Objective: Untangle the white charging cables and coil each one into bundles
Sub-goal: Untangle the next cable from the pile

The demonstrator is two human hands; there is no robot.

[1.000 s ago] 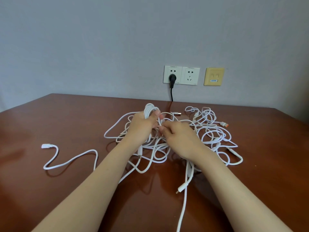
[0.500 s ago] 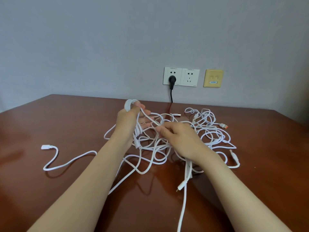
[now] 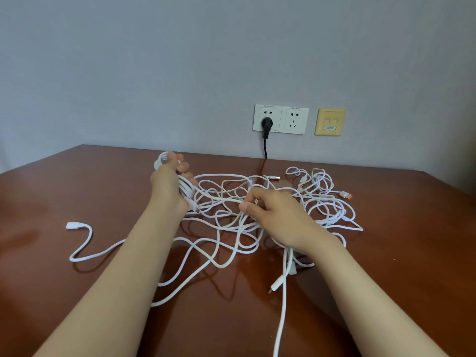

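The left hand [image 3: 168, 182] grips a coil [image 3: 187, 191] raised over the counter [image 3: 77, 189]; the right hand [image 3: 278, 215] pinches a strand of the cables [image 3: 231, 228] tangled between and beneath both.

Soft, even light is filling the room, moderately bright. The wall [image 3: 154, 60] is darkening toward the corners. The glossy table [image 3: 46, 279] is giving a pale sheen at left and mirroring the black cord [image 3: 265, 146]. The white cables [image 3: 221, 199] are casting faint, soft shadows toward the camera. Wide-angle bending is curving the table's far edge. Everything is looking sharp, with no motion blur.
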